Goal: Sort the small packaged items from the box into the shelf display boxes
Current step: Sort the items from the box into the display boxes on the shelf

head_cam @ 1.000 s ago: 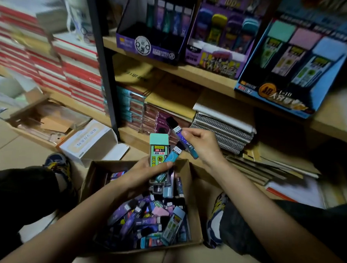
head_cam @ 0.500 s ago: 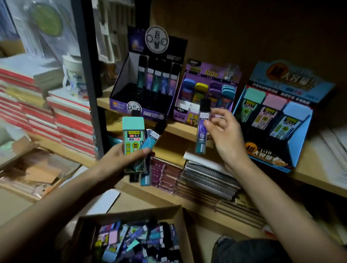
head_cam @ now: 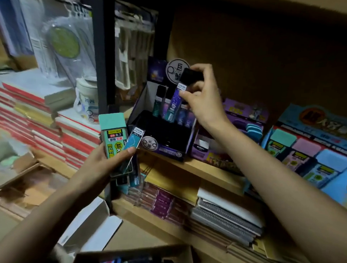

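Head view: the right hand (head_cam: 201,100) pinches a purple lead case (head_cam: 175,103) by its black-capped top, upright, its lower end among the cases standing in the dark display box (head_cam: 166,139) just below the hand. The left hand (head_cam: 108,160), lower and leftward, grips a mint lead case (head_cam: 113,135) and a blue lead case (head_cam: 134,143). The cardboard box (head_cam: 140,261) of packaged items lies beneath both arms.

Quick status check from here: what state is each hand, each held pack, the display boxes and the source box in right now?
right hand: gripping the purple pack, raised over the black display box
purple pack: upright, lower end among the back-row packs
black display box: open, front rows bare
left hand: holding several packs
mint pack: upright, held
blue display box: stocked
source box: open, holding packs
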The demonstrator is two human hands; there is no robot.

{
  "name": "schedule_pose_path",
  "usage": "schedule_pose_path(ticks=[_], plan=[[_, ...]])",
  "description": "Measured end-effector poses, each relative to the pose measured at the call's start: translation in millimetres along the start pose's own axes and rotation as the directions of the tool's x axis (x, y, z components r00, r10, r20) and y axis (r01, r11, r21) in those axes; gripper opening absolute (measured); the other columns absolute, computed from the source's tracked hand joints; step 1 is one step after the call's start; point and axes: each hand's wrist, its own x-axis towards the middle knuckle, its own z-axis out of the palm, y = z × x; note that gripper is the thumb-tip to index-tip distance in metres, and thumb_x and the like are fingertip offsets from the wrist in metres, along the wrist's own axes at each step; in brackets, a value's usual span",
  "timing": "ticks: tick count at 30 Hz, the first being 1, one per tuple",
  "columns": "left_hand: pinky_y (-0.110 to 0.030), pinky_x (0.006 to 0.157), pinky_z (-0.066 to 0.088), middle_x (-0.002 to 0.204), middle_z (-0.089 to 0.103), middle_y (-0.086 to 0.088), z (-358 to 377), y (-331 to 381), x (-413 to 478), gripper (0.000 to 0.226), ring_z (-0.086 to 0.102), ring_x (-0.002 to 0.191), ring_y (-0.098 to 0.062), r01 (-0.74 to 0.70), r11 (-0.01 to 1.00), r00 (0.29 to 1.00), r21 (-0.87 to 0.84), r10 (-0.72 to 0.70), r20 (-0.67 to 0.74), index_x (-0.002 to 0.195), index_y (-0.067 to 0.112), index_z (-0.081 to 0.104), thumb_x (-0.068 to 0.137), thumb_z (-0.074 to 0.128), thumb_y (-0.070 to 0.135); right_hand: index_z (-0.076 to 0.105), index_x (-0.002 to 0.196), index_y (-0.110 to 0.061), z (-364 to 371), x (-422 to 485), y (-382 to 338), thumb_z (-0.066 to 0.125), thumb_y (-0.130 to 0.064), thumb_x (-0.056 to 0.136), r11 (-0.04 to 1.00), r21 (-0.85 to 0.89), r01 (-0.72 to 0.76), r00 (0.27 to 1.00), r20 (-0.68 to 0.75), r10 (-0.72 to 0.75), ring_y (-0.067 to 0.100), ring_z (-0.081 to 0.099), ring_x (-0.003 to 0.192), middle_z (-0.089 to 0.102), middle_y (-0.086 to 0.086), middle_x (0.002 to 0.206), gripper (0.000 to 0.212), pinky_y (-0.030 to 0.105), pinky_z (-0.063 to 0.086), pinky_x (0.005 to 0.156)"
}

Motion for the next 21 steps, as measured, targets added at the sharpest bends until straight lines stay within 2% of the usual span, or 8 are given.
schedule_pose_path(ticks=[2, 3, 6, 7, 11, 16, 21], plan=[[-0.021, 0.061, 0.056, 0.096, 0.073, 0.0, -10.8, 1.0, 0.2, 0.035, 0.07, 0.087, -0.014, -0.007, 0.999, 1.0, -0.032, 0.006, -0.024, 0.108, 0.016, 0.057, 0.075, 0.063, 0.027, 0.043, 0.108, -0.026, 22.6, 20.1, 5.4, 0.065, -0.002, 0.083, 1.0, -0.024, -0.004, 1.0, -0.017, 0.003, 0.034, 0.063, 0.079, 0.062, 0.023, 0.091, 0.04, 0.049, 0.055, 0.069], [-0.021, 0.06, 0.056, 0.095, 0.073, 0.0, -15.6, 1.4, -0.2, 0.034, 0.071, 0.086, -0.014, -0.009, 0.999, 0.999, -0.044, 0.007, -0.042, 0.107, 0.016, 0.058, 0.075, 0.063, 0.026, 0.046, 0.111, -0.021, 32.6, 28.7, 8.9, 0.065, -0.005, 0.084, 0.999, -0.039, 0.006, 0.999, -0.033, -0.008, 0.031, 0.063, 0.079, 0.062, 0.02, 0.09, 0.037, 0.043, 0.055, 0.071], [-0.019, 0.058, 0.055, 0.091, 0.073, 0.002, -28.1, 1.8, -2.2, 0.032, 0.071, 0.084, -0.013, -0.014, 0.998, 0.997, -0.064, 0.009, -0.078, 0.104, 0.018, 0.058, 0.074, 0.063, 0.026, 0.052, 0.113, -0.009, 56.3, 49.5, 16.9, 0.066, -0.009, 0.084, 0.989, -0.123, 0.086, 0.992, -0.083, -0.096, 0.013, 0.056, 0.077, 0.057, -0.005, 0.089, 0.032, 0.021, 0.043, 0.07], [-0.019, 0.058, 0.054, 0.091, 0.073, 0.002, -31.0, 2.2, -2.9, 0.032, 0.071, 0.084, -0.013, -0.013, 0.998, 0.997, -0.064, 0.007, -0.079, 0.105, 0.018, 0.057, 0.074, 0.063, 0.025, 0.053, 0.111, -0.006, 62.2, 54.8, 19.1, 0.065, -0.008, 0.084, 0.984, -0.146, 0.103, 0.99, -0.082, -0.116, 0.011, 0.054, 0.079, 0.055, -0.006, 0.09, 0.029, 0.022, 0.041, 0.071], [-0.02, 0.057, 0.055, 0.09, 0.074, 0.001, -38.4, 3.2, -4.9, 0.036, 0.071, 0.082, -0.014, -0.002, 0.998, 0.996, -0.057, -0.003, -0.087, 0.105, 0.017, 0.058, 0.071, 0.064, 0.028, 0.054, 0.103, -0.004, 79.7, 67.2, 29.0, 0.063, -0.009, 0.085, 0.943, -0.289, 0.168, 0.983, -0.026, -0.183, 0.019, 0.057, 0.086, 0.061, 0.007, 0.094, 0.021, 0.032, 0.042, 0.076], [-0.021, 0.06, 0.055, 0.096, 0.073, -0.003, -46.7, 3.7, -6.4, 0.041, 0.071, 0.086, -0.018, 0.017, 0.998, 0.997, -0.056, -0.022, -0.078, 0.112, 0.014, 0.057, 0.074, 0.064, 0.028, 0.059, 0.1, -0.008, 88.6, 70.9, 30.5, 0.067, -0.016, 0.083, 0.812, -0.506, 0.292, 0.955, 0.108, -0.276, 0.027, 0.055, 0.097, 0.063, 0.011, 0.1, 0.02, 0.042, 0.044, 0.082], [-0.025, 0.063, 0.057, 0.096, 0.073, -0.002, -46.6, 2.3, -6.6, 0.045, 0.071, 0.089, -0.019, 0.044, 0.996, 0.996, -0.076, -0.049, -0.075, 0.114, 0.014, 0.055, 0.072, 0.065, 0.028, 0.065, 0.093, -0.008, 83.9, 72.3, 26.4, 0.069, -0.017, 0.082, 0.882, -0.422, 0.21, 0.978, 0.08, -0.195, 0.025, 0.059, 0.091, 0.065, 0.012, 0.095, 0.015, 0.043, 0.047, 0.083]])
